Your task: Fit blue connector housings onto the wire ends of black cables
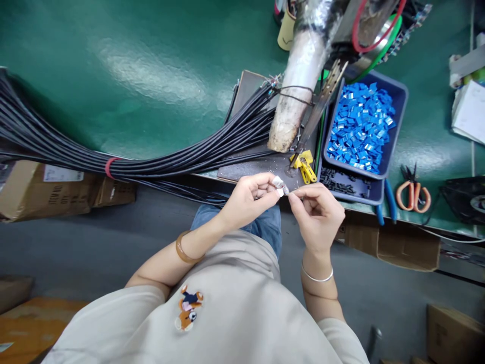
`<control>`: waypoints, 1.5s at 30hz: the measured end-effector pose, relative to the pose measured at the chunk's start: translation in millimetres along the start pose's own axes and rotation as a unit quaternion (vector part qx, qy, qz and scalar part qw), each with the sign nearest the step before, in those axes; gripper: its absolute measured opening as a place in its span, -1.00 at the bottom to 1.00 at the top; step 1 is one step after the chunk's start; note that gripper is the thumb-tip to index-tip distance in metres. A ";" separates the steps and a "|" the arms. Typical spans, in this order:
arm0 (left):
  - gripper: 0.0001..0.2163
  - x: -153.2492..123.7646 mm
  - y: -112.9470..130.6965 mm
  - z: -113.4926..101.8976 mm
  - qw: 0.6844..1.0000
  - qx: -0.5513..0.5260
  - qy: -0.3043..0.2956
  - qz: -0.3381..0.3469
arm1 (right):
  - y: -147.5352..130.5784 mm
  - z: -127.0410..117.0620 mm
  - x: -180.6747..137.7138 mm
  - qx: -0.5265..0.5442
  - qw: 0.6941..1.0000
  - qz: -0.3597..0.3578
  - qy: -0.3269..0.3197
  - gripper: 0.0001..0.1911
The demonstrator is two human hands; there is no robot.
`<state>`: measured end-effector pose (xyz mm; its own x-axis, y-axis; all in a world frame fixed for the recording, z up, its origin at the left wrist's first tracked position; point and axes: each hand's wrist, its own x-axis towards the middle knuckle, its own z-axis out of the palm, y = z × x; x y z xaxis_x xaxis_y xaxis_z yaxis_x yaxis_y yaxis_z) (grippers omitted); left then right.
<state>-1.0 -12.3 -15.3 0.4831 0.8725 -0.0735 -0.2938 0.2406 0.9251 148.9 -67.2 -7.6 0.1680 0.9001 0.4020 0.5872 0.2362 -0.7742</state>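
Observation:
My left hand is closed in a pinch just off the table's front edge, with white wrapping around its fingertips. My right hand meets it there, thumb and forefinger pressed together at a small greyish-white bit between the hands. Whether that bit is loose wrapping or a separate part, I cannot tell. Just beyond the fingers, a yellow tool lies on a dark board. A thick bundle of black cables rests across the board, its stripped ends to the left of a wrapped, pale tube.
Right of the tube, a grey bin of blue connectors overlaps another bin with small black parts. Blue-handled pliers and orange-handled scissors lie farther right. Cardboard boxes stand below the table's left edge.

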 end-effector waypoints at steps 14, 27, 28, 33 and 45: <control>-0.76 -0.5 2.5 -1.7 0.999 -0.015 -0.008 -0.039 | 4.8 -4.7 -6.5 -0.159 0.972 -0.173 0.015 -0.64; -0.78 -0.3 0.9 -4.7 0.996 -0.057 -0.015 -0.062 | -1.3 -4.4 -6.9 -0.041 0.998 -0.031 0.024 -0.81; -0.78 -0.1 1.3 -5.1 0.996 -0.059 -0.019 -0.062 | -1.4 -4.2 -6.9 -0.033 0.999 -0.029 0.019 -0.81; -0.77 0.5 2.5 -6.2 0.995 -0.045 -0.031 -0.082 | -1.9 -3.1 -5.8 -0.012 1.000 -0.007 0.006 -0.84; -0.85 0.7 5.4 -5.4 0.997 -0.026 -0.021 -0.070 | -3.3 0.8 -9.5 0.022 0.998 0.037 0.048 -0.92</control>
<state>-6.7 -8.1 -12.3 0.5571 0.8098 -0.1841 -0.2618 0.3816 0.8865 144.7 -76.2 -9.2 0.2857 0.8773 0.3856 0.5346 0.1880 -0.8239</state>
